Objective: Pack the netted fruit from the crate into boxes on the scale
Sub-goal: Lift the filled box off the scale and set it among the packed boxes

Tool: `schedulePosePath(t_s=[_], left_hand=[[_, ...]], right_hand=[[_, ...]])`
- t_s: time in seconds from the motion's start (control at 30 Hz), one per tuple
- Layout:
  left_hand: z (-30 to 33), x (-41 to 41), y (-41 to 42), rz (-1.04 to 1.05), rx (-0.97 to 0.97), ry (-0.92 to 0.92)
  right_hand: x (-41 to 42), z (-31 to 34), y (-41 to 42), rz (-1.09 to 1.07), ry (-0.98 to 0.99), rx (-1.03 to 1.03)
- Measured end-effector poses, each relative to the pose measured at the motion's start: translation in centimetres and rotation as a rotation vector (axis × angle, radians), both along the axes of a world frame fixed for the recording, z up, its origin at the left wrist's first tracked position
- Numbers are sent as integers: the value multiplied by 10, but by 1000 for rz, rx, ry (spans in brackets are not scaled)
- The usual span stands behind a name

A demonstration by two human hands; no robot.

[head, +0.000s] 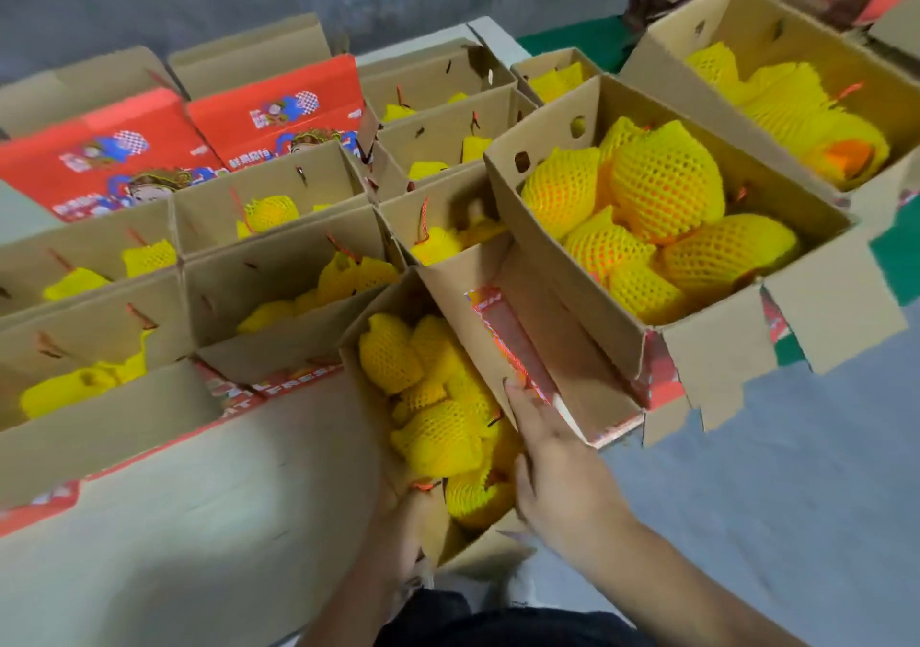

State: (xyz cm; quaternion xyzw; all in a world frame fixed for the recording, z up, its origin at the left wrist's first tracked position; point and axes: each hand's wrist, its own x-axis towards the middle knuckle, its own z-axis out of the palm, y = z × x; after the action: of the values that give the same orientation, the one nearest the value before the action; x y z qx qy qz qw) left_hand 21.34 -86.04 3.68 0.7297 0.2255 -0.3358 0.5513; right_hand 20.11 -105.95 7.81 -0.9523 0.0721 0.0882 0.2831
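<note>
A cardboard box full of fruit in yellow foam nets sits right in front of me. My left hand grips its near wall, fingers curled over the edge. My right hand lies with straight fingers against the box's right side, touching a folded-out flap. To the right stands a larger open box holding several big netted fruit. No scale or crate shows.
Rows of open boxes with netted fruit fill the left and middle. Two red printed boxes stand at the back left. Another box of fruit is at the back right. Grey floor lies to the right.
</note>
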Motion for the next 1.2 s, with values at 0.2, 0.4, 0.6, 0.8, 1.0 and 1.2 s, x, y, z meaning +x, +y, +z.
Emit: schedulePosePath(t_s=[0.2, 0.4, 0.6, 0.8, 1.0, 1.2], left_hand=[[15, 23, -47, -112, 43, -304], [18, 26, -45, -80, 12, -240], [15, 28, -42, -164, -60, -95], [46, 62, -26, 11, 104, -609], [105, 187, -97, -61, -285, -609], [141, 248, -154, -269, -400, -213]], right_hand=[[24, 6, -63, -166, 107, 26], [18, 63, -36, -252, 104, 210], [16, 132, -11, -113, -624, -4], [37, 157, -80, -561, -565, -109], [48, 130, -107, -971, -585, 446], [49, 127, -122, -1025, -643, 686]])
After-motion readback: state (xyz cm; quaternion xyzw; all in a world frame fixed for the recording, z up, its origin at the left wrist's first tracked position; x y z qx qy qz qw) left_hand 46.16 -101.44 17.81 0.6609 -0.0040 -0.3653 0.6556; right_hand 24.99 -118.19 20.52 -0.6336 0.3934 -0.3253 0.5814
